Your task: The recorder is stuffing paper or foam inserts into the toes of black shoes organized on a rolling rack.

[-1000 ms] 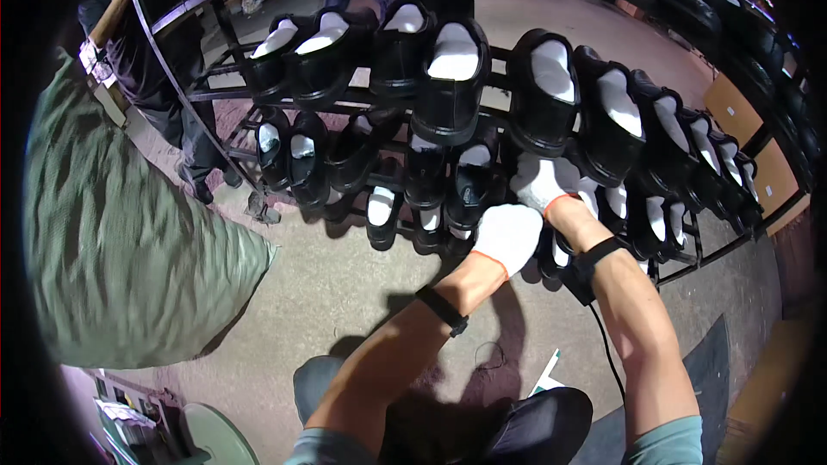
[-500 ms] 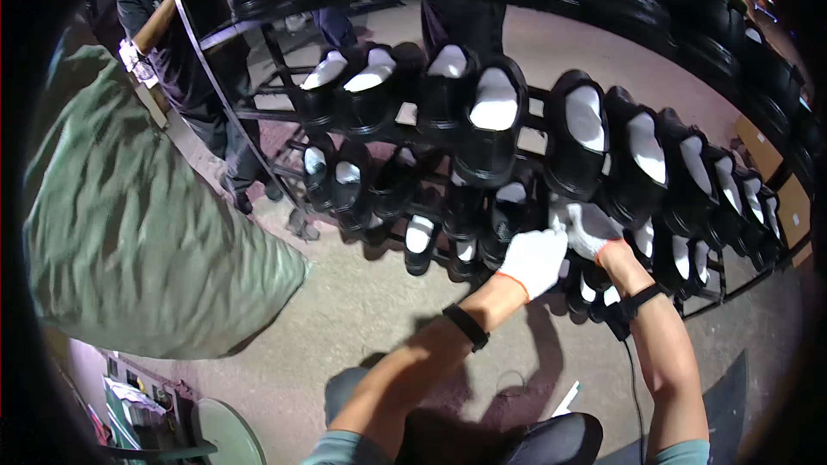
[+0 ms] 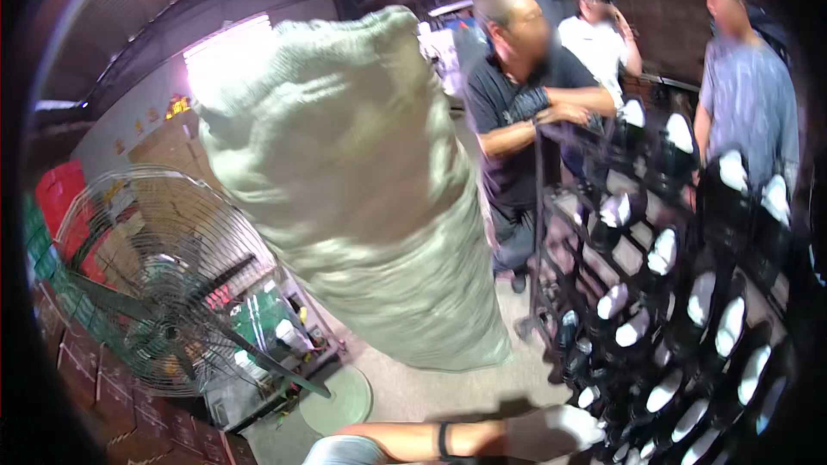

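Note:
My left hand (image 3: 556, 432), in a white glove with a dark band at the wrist, reaches in along the lower edge. It is at the lower near corner of a black rack (image 3: 540, 232) full of black shoes with white insoles (image 3: 663, 389). Motion smears its fingers, so I cannot make out whether it grips anything. My right hand is out of the picture. The shoes are blurred too, standing in tiers on the right side.
A large pale green sack (image 3: 370, 207) stands left of the rack. Further left are a big wire-caged fan (image 3: 168, 327), a cart (image 3: 233, 400) with goods and brown boxes (image 3: 108, 387). One person (image 3: 517, 103) leans on the rack; two others (image 3: 599, 47) (image 3: 749, 95) stand behind.
My view has swung left and up, so the rack now lies at the right and the fan and people show. My right hand has left the picture; my left is at the bottom edge.

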### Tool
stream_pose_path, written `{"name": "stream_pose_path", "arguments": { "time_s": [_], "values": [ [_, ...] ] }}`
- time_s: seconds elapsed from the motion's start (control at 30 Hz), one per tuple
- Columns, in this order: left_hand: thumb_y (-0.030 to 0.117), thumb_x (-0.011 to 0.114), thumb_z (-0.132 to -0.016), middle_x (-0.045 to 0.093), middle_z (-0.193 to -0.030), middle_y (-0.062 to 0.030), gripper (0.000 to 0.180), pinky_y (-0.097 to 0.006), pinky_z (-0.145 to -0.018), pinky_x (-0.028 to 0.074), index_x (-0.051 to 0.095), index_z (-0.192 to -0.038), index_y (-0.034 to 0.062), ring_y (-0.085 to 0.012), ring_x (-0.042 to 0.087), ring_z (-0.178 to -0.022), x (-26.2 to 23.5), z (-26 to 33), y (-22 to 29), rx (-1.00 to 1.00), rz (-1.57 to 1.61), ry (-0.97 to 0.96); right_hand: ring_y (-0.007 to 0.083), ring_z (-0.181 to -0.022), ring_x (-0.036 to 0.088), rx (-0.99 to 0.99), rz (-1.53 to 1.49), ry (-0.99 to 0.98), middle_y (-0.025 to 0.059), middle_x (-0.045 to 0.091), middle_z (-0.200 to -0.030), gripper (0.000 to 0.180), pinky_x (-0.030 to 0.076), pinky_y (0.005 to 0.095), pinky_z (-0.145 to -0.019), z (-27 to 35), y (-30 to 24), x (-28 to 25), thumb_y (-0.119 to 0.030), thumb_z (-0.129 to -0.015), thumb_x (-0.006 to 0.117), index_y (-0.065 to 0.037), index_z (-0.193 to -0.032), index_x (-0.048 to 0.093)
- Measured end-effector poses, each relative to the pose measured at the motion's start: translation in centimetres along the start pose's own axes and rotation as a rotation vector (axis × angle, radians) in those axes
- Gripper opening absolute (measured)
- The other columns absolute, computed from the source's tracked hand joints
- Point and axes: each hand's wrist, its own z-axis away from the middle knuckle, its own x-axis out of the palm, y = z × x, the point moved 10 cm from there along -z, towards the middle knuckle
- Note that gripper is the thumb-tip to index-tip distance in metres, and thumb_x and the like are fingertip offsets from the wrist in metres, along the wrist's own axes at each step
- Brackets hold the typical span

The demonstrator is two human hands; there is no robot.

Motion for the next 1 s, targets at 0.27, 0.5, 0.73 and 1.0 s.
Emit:
{"name": "stream_pose_path", "arguments": {
  "time_s": [0.27, 0.5, 0.73, 1.0],
  "values": [
    [0.002, 0.071, -0.090, 0.076, -0.108, -0.0141, 0.026, -0.039, -0.087, 0.058, 0.077, -0.115, 0.0000, -0.0256, 0.073, -0.095, -54.1, -4.6, 19.3, -0.404, -0.759, 0.800, 0.0331, -0.114, 0.069, -0.186, -0.535, -0.165, 0.0213, 0.069, -0.125, 0.039, 0.055, 0.0435, -0.102, -16.6, 1.3, -14.4, 0.001, -0.097, 0.065, 0.003, -0.136, 0.064],
    [0.030, 0.074, -0.092, 0.071, -0.132, -0.0203, 0.056, -0.048, -0.100, 0.059, 0.064, -0.141, 0.0030, -0.0375, 0.071, -0.117, -80.3, 2.4, 1.6, -1.030, -1.008, 0.248, 0.0399, -0.119, 0.067, -0.815, -0.664, -0.258, 0.0245, 0.062, -0.136, 0.056, 0.056, 0.0438, -0.101, -34.7, -39.3, -18.8, -0.016, -0.092, 0.071, -0.003, -0.146, 0.060],
    [0.037, 0.083, -0.085, 0.033, -0.164, -0.0388, 0.095, -0.058, -0.108, 0.055, 0.034, -0.163, 0.0122, -0.0549, 0.068, -0.121, -78.8, 9.9, -14.2, -1.290, -0.869, -0.084, 0.0459, -0.137, 0.059, -0.614, 0.068, -0.672, 0.0332, 0.058, -0.146, 0.093, 0.052, 0.0534, -0.110, -38.9, -47.8, -1.3, -0.048, -0.087, 0.078, -0.020, -0.167, 0.041],
    [0.023, 0.084, -0.086, 0.052, -0.144, -0.0366, 0.096, -0.050, -0.093, 0.061, 0.031, -0.165, 0.0091, -0.0469, 0.074, -0.109, -77.7, 7.0, -11.0, -1.214, -1.003, -0.137, 0.0432, -0.120, 0.070, -0.593, 0.033, -0.608, 0.0252, 0.073, -0.128, 0.049, 0.057, 0.0526, -0.100, -40.0, -46.9, 3.0, -0.014, -0.091, 0.065, -0.012, -0.140, 0.065]
  ]
}}
